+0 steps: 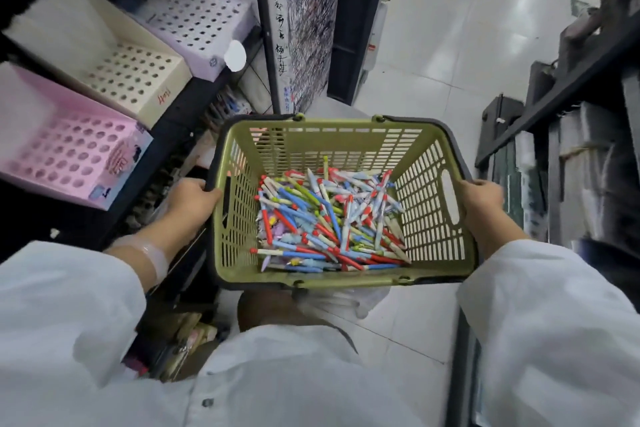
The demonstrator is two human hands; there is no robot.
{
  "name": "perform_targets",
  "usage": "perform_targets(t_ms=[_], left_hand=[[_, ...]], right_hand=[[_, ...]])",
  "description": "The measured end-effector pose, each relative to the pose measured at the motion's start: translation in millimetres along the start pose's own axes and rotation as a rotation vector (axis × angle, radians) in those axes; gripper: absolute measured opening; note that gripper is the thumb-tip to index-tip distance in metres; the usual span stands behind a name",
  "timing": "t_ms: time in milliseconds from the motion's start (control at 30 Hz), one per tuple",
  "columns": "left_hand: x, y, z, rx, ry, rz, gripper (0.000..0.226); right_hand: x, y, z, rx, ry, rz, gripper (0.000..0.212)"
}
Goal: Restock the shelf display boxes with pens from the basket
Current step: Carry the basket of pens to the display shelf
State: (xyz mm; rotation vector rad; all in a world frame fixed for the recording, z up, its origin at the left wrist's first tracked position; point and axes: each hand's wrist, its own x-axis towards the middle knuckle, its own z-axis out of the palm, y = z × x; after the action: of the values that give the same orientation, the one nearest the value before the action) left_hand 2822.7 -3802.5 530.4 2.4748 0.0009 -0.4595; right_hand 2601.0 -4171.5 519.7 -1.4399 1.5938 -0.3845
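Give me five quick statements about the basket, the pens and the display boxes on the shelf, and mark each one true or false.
1. Both hands hold the basket: the left hand on one side rim, the right hand on the other. True.
2. The basket is empty. False: a pile of pens lies in it.
3. The pink box has pens standing in its holes. False: its holes show no pens.
4. Three display boxes sit on the shelf: pink, cream and lilac. True.
5. The basket is red. False: it is olive green.
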Motion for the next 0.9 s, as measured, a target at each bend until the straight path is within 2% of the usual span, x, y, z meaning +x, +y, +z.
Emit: perform_targets(t_ms=[67, 133, 333, 500, 700, 800, 900], left_hand=[[13, 12, 0, 0.049, -0.029, 0.018, 0.030], [26, 21, 0, 0.057, -0.052, 0.028, 0.022], [66, 39, 3, -0.049, -0.075, 0.030, 0.021], [107, 37, 19, -0.117, -0.080, -0.013, 0.018], [167, 52, 62, -0.291, -0.050, -0.123, 0.007], [198, 66, 83, -0.292, -0.093, -0.112, 0.013], [230, 75, 105, -0.297, -0.104, -0.182, 0.018]], right_hand=[[4, -3, 5, 0.008, 0.034, 0.026, 0.026], [5, -10, 8, 0.038, 0.058, 0.022, 0.010], [18, -34, 24, 0.020, 0.125, -0.025, 0.001], [52, -50, 59, -0.026, 0.113, 0.011, 0.019], [110, -60, 114, -0.033, 0.102, 0.060, 0.012], [144, -65, 138, -0.042, 0.075, 0.083, 0.016], [179, -76, 160, -0.062, 0.056, 0.066, 0.023]])
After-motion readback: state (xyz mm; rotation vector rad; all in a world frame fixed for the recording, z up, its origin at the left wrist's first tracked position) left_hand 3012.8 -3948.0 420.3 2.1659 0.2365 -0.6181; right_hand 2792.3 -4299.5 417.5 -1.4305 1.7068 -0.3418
